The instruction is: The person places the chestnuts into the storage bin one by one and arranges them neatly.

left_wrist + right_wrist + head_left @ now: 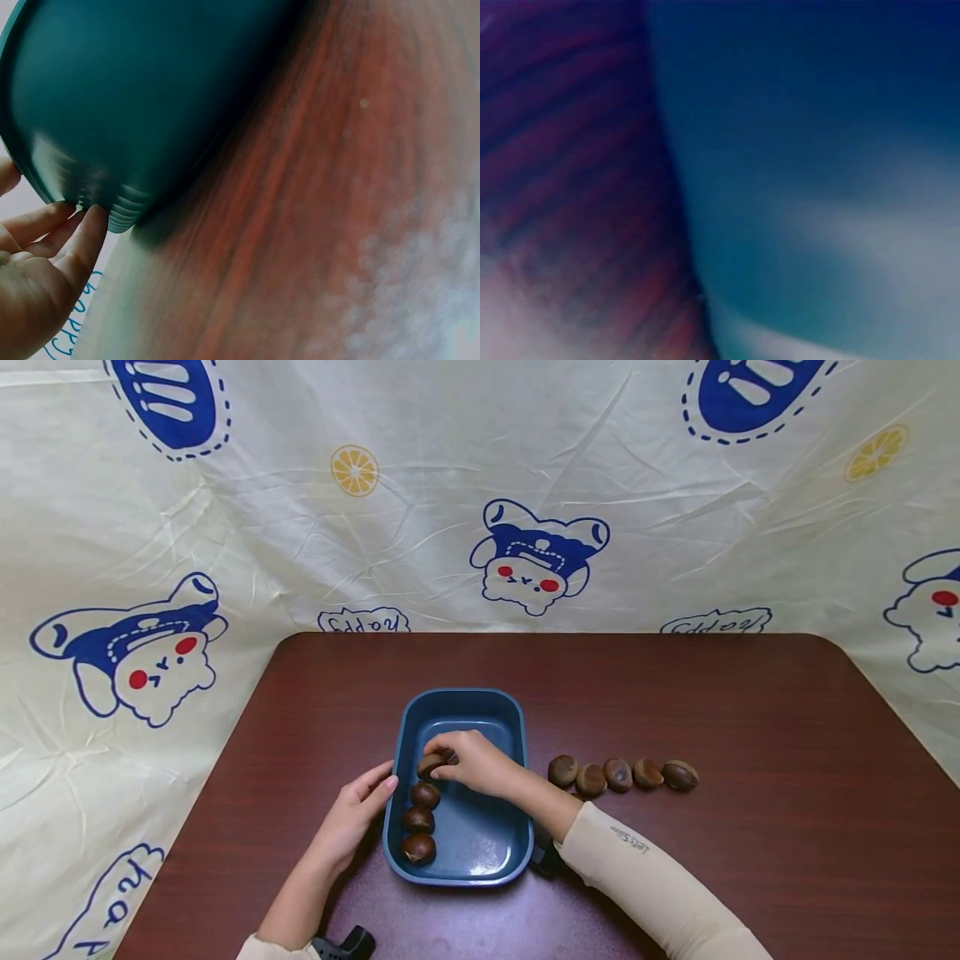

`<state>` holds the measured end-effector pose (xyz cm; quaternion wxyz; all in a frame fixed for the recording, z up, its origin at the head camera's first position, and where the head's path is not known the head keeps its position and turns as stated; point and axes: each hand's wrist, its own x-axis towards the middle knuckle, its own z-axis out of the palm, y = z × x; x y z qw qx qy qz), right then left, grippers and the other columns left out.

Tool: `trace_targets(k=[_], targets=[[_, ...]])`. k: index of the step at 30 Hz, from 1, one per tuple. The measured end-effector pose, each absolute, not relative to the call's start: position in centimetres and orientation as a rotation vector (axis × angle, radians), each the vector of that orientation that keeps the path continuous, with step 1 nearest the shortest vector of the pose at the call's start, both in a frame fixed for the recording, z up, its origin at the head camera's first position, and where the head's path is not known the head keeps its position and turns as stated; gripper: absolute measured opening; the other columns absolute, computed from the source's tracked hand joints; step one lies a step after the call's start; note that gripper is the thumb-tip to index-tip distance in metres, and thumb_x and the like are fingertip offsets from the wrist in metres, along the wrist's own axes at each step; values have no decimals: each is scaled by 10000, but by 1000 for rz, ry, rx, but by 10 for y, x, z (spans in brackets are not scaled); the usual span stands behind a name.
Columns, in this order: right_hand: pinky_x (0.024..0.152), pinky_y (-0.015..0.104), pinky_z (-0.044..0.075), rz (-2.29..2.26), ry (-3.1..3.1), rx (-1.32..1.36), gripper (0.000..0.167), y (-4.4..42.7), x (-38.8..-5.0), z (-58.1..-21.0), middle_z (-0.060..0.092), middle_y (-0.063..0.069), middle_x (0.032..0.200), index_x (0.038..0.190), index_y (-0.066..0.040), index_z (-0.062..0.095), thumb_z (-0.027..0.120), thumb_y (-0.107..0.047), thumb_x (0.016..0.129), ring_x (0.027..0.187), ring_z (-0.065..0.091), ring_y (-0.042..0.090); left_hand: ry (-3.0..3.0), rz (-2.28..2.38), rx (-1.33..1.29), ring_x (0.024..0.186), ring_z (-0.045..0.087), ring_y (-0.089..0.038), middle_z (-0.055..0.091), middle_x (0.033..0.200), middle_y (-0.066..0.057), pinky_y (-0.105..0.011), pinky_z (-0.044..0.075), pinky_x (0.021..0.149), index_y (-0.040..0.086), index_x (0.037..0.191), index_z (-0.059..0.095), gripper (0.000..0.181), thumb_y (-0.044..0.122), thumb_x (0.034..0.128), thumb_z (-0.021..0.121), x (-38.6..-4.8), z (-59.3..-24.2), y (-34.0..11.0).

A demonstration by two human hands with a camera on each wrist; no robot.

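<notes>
A blue rectangular tray [480, 837] lies on the table, with three brown chestnuts [418, 819] in a column along its left side. Above that column, inside the tray, the right hand [480, 763] pinches another chestnut [430, 766] between thumb and fingers. The left hand [352, 814] touches the tray's left outer wall; in the left wrist view, fingertips of this hand [52, 259] rest against the ridged side of the tray [142, 97]. The right wrist view has only the blurred tray wall [795, 150] and table, without the hand.
Right of the tray, several chestnuts [618, 774] form a row on the dark red-brown table [750, 718], partly beside the right forearm. A white cloth [420, 552] with printed figures surrounds the table's back and left edges. Dark wrist devices show near both sleeves.
</notes>
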<state>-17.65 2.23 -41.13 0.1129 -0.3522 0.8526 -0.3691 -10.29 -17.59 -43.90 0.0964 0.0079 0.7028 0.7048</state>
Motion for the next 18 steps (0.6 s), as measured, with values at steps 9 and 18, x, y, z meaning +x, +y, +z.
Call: trace_targets(k=[9,18], targets=[[724,253,462,-1040,2511,-977,220,22,-176,-412,631,37,949,1047,-41,621,639,-72,831,867,573,139,2084,2085,23,1115,483,-282,497,1257,-156,-393,381,930,9,1300,447,431,212,925,509,-102,-439,-176],[729,279,469,-983,2543,-915,216,21,-177,-414,633,60,928,1033,-32,619,647,-82,825,862,579,166,2091,2078,18,1116,481,-276,490,1265,-154,-393,381,930,4,1300,443,435,213,924,510,-102,-438,-175]])
